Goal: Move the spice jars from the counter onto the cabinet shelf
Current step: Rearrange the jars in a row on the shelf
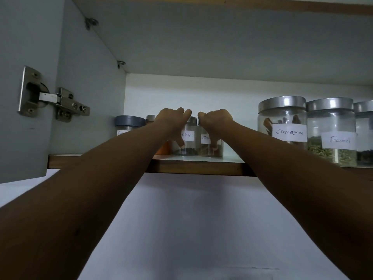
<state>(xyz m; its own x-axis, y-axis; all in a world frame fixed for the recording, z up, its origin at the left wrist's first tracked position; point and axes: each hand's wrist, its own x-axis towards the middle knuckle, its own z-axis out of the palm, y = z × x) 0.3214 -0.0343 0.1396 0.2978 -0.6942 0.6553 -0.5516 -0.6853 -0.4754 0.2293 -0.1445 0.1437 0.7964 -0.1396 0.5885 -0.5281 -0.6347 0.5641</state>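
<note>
Both my arms reach up to the cabinet shelf (193,167). My left hand (172,119) grips a small glass jar labelled black pepper (187,146), thumb down its front. My right hand (215,119) grips a small jar with brown sticks and a partly hidden label (205,148). Both jars stand on the shelf side by side. Left of them stand a jar with orange powder (164,148), mostly hidden by my left arm, and a jar with a dark grey lid (129,123).
Large steel-lidded jars stand at the shelf's right: cinnamon (282,122), fennel (331,134), and a third one (365,134) cut off by the frame edge. The open cabinet door with its metal hinge (50,98) is at the left. A white wall (201,219) lies below the shelf.
</note>
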